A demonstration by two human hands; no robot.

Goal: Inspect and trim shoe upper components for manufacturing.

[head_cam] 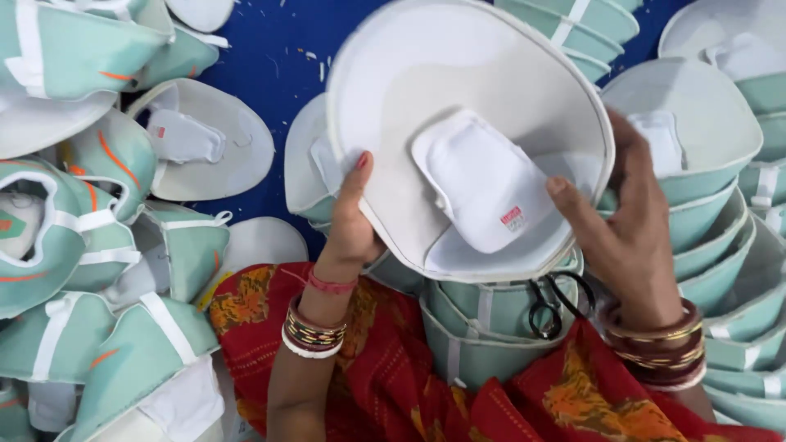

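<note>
I hold a white, bowl-shaped shoe upper (426,90) open side toward me, with a padded white tongue piece (483,184) and a small red tag inside it. My left hand (350,221) grips its left rim, thumb on the inner face. On the right rim my right hand (626,221) holds on, thumb pressing near the tongue piece. Both wrists carry bangles. Beneath the held piece a stack of mint-green uppers (483,327) rests on my lap.
Black scissors (553,307) lie on the lap stack. Piles of mint-green and white uppers fill the left side (98,245) and a nested stack stands at the right (720,213). A blue surface (270,65) shows behind. Red patterned cloth (393,376) covers my lap.
</note>
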